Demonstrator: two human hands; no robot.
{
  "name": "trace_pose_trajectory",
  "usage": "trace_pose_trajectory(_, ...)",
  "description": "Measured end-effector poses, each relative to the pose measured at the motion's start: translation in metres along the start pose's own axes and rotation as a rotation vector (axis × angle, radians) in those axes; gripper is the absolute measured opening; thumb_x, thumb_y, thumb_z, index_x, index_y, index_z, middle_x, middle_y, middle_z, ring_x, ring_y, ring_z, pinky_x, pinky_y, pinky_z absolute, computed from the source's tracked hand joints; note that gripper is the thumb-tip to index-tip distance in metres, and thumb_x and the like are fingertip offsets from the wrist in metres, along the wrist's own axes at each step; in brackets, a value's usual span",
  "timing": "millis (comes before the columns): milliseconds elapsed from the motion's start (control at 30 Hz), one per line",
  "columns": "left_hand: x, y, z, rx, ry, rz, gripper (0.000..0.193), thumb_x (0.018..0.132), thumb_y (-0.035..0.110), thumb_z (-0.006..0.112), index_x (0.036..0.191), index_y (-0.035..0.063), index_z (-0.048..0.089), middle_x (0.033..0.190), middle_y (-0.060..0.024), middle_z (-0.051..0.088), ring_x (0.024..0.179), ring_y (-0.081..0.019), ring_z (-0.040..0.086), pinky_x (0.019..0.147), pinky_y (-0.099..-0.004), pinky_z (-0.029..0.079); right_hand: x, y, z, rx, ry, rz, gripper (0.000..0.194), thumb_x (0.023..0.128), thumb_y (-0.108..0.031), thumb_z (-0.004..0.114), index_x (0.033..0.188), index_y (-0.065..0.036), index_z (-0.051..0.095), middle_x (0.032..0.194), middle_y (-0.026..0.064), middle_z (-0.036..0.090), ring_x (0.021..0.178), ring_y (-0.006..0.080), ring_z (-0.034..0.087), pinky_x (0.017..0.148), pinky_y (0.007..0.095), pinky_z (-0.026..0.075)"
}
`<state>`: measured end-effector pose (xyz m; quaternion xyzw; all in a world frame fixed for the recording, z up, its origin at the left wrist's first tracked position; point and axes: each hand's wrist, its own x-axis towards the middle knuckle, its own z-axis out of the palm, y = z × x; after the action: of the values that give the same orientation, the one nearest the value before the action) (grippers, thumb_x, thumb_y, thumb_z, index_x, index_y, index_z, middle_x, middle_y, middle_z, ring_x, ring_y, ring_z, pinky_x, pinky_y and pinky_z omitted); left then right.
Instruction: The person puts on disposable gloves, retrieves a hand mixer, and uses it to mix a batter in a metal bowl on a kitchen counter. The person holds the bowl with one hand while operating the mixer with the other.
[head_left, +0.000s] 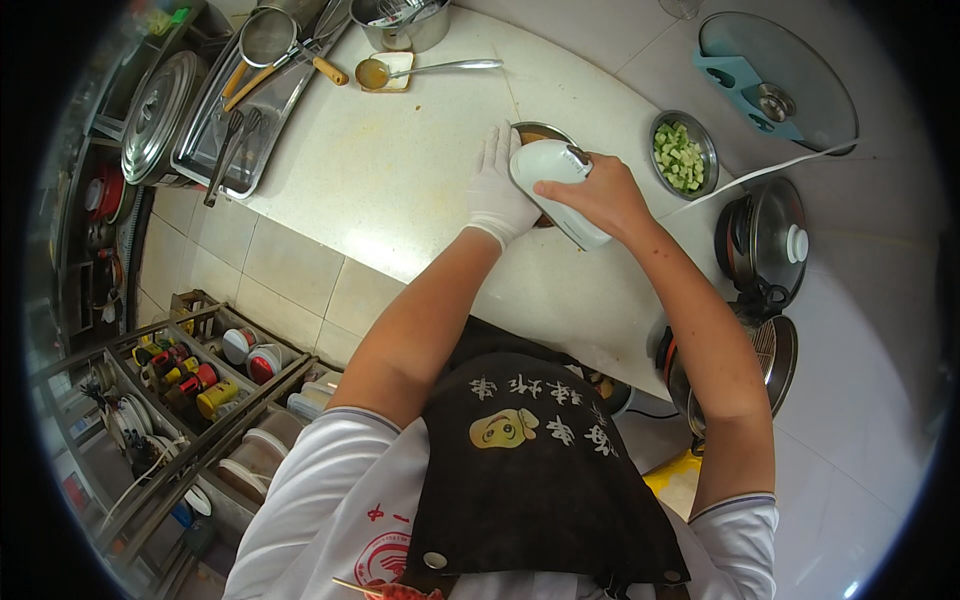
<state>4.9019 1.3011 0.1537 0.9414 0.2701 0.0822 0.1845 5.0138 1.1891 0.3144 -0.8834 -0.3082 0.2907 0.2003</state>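
My right hand (611, 196) is wrapped around a white electric hand mixer (559, 169), which is tilted over a round metal bowl (553, 126). Something brown shows inside the bowl near its far rim; the mixer body hides most of the rest, and any beaters. In a thin white glove, my left hand (499, 184) holds the bowl's left side, fingers straight and pointing away from me. Its thumb is hidden. The bowl stands on a white worktop (375, 165).
Diced green vegetable fills a metal bowl (684, 155) at right, near a white cord (765, 174). A ladle (450, 66) rests on a small dish. Strainers (268, 37) and whisks lie on a metal tray (255, 161). Lidded pans (772, 240) stand at right, a bottle rack (187, 375) at lower left.
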Motion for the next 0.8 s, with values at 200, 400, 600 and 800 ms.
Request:
trace_pose_trajectory(200,-0.001,-0.001,0.001,-0.023,0.042,0.006,0.096,0.104,0.048,0.060,0.177,-0.0046,0.026,0.187,-0.0264,0.023,0.175,-0.0413,0.019,0.141,-0.0492,0.016,-0.002,-0.003,-0.001,0.043,0.003,0.023,0.074,0.077,-0.055,0.092,0.118,0.005,0.083,0.105,0.0213,0.085,0.095,0.0312,0.083,0.090,0.0412,0.065)
trace_pose_trajectory(400,-0.003,-0.001,-0.001,-0.095,0.072,-0.003,0.095,0.100,0.039,0.066,0.176,-0.0055,0.030,0.185,-0.0272,0.026,0.173,-0.0430,0.022,0.141,-0.0498,0.018,0.003,0.001,0.003,0.097,0.003,0.008,0.072,0.077,-0.055,0.093,0.117,0.005,0.084,0.104,0.0210,0.085,0.094,0.0306,0.083,0.089,0.0405,0.065)
trace_pose_trajectory(600,-0.004,0.000,-0.004,-0.143,0.101,-0.012,0.095,0.099,0.037,0.069,0.176,-0.0055,0.031,0.185,-0.0275,0.027,0.173,-0.0431,0.022,0.141,-0.0492,0.020,0.009,0.010,0.010,0.159,0.018,0.006,0.072,0.078,-0.055,0.093,0.114,0.007,0.083,0.103,0.0211,0.085,0.091,0.0299,0.083,0.087,0.0399,0.065)
trace_pose_trajectory(800,-0.004,0.001,-0.007,-0.138,0.074,-0.037,0.096,0.099,0.041,0.068,0.176,-0.0036,0.033,0.186,-0.0257,0.026,0.174,-0.0389,0.021,0.140,-0.0455,0.020,0.010,0.009,0.008,0.128,0.007,0.013,0.071,0.078,-0.054,0.093,0.113,0.007,0.083,0.102,0.0201,0.085,0.091,0.0286,0.082,0.087,0.0395,0.064)
